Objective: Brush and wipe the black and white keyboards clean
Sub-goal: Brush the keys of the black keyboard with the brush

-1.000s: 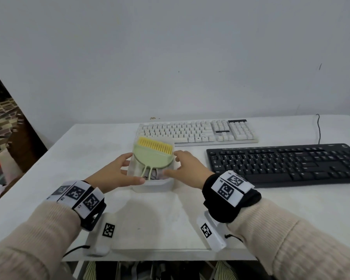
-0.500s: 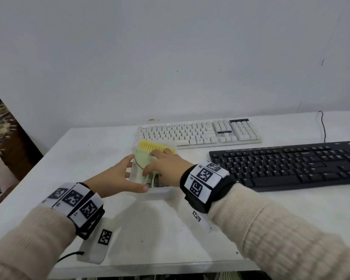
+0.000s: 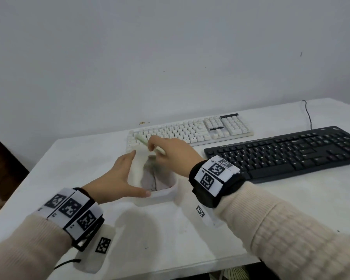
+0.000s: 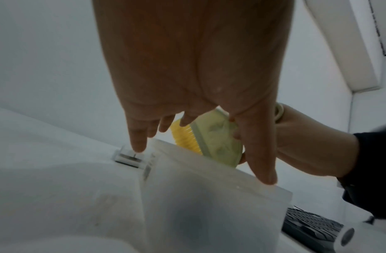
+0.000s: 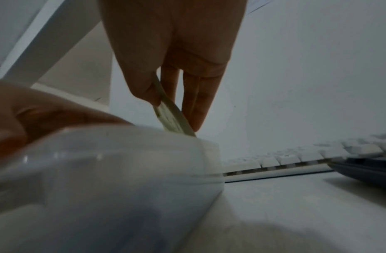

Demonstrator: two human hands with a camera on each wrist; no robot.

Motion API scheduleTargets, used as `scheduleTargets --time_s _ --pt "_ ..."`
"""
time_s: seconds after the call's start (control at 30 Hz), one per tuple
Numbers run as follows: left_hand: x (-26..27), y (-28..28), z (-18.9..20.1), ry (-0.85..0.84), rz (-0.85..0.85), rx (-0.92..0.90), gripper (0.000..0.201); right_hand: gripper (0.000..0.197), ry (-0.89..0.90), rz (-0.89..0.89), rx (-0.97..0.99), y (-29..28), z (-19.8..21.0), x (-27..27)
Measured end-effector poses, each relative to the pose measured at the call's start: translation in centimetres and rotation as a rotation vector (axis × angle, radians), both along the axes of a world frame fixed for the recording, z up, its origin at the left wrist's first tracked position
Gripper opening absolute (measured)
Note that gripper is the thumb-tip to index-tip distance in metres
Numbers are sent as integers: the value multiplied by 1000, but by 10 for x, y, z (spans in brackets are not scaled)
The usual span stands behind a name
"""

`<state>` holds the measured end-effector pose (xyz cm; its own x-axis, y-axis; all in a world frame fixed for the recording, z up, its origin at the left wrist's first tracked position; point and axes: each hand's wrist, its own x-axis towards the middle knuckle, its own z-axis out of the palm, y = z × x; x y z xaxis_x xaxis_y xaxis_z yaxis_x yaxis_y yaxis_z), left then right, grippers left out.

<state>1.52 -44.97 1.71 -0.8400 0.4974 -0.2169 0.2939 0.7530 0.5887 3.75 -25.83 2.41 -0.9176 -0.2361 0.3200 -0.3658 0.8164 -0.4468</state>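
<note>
Two hands work the translucent box [image 3: 166, 194]: the left hand [image 3: 117, 178] steadies its side with straight fingers while the right hand [image 3: 170, 154], empty a second ago, now pinches the green brush [image 4: 218, 142], lifting it clear for brushing the white keyboard [image 3: 190, 130] and black keyboard [image 3: 287, 150] beyond.

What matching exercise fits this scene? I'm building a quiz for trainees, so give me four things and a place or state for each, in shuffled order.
Things:
1. brush
2. clear box
3. white keyboard
4. black keyboard

Places or states:
A. nearest the wall
B. pinched by the right hand
C. on the table's right side, in front of the other keyboard
D. steadied by the left hand

Pairs: 1-B, 2-D, 3-A, 4-C
</note>
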Motion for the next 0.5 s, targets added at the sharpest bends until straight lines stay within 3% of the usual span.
scheduleTargets --time_s 0.17,0.23,0.37,0.5 --pt "2 19 6 88 -55 -30 146 22 -22 -159 -630 22 10 5" --pt "7 32 10 124 -72 -3 140 24 -26 -213 -797 33 13 6" --pt "17 62 16 191 -59 56 102 26 -58 -285 -1007 63 17 9" --pt "29 95 19 194 -10 139 87 25 -35 -333 -1060 103 22 19"
